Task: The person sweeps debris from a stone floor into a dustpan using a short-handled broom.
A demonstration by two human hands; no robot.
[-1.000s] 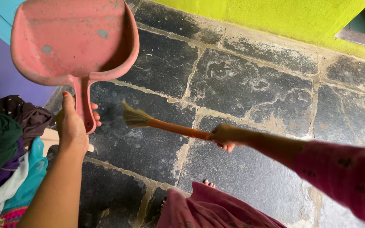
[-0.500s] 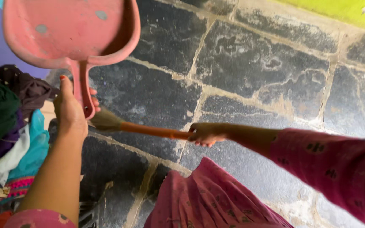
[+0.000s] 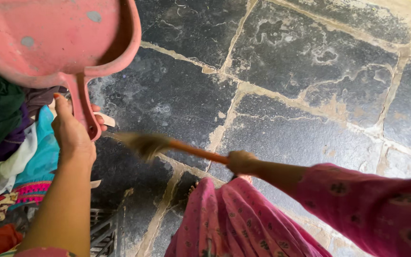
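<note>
My left hand (image 3: 72, 133) grips the handle of a pink plastic dustpan (image 3: 58, 38), held up off the floor with its scoop at the upper left. My right hand (image 3: 241, 163) holds the orange handle of a small broom (image 3: 167, 145). Its straw bristles are blurred and point left, low over the dark stone floor (image 3: 291, 85), just right of my left hand. My pink patterned sleeve and skirt (image 3: 229, 223) fill the bottom right.
A heap of clothes (image 3: 10, 143) in green, purple, teal and white lies at the left edge. A dark metal grate (image 3: 103, 233) shows at the bottom left. The stone slabs have pale sandy joints.
The view has tilted down and the green wall has left the frame. The broom has swung lower and toward me, and the dustpan has shifted left.
</note>
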